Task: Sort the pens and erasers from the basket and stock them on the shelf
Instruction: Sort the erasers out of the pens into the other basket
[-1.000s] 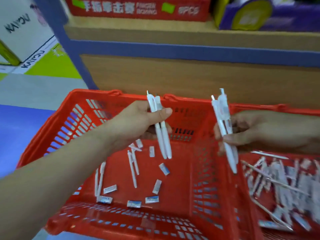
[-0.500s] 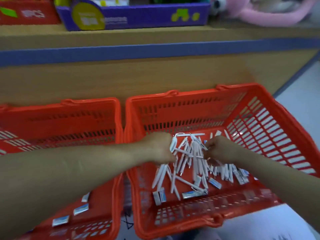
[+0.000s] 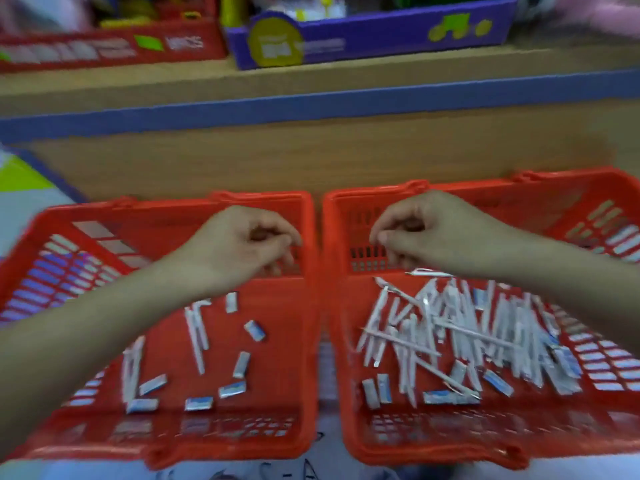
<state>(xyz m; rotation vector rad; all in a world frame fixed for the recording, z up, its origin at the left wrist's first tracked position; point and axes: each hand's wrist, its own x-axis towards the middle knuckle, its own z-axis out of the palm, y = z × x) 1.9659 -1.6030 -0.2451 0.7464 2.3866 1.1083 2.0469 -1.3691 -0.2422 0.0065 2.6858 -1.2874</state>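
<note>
**Red baskets lying side by side, both hands hanging curled over their far ends**

Red plastic is filling the near view: the left basket (image 3: 173, 441) and the right basket (image 3: 433, 448) are sitting just beside each other, with a narrow strip of pale floor showing between their near rims. Both have slotted walls.

In the right basket, a dense heap of white pens (image 3: 450, 334) is lying criss-crossed over most of the bottom. Small white erasers (image 3: 382, 393) with blue wrappers are lying along its near edge. The left basket is holding far less: a few scattered pens near its middle and left side, and a loose scatter of erasers towards the near wall. Bare red bottom is showing between them, leaving open room to reach in.

Farther on, the left hand (image 3: 239, 247) is hanging over the far end of the left basket, close to its right wall. The right hand (image 3: 426, 230) is hanging over the far left corner of the right basket, above the edge of the heap. The fingers of each hand are curling in towards the thumb. Motion blur is hiding whether either is pinching anything, so I cannot tell.

Beyond the far rims, the wooden shelf (image 3: 311, 81) with its blue edge strip is rising close behind both baskets. A purple box (image 3: 363, 39) and a red box (image 3: 104, 46) are standing on it, both blurred.
</note>
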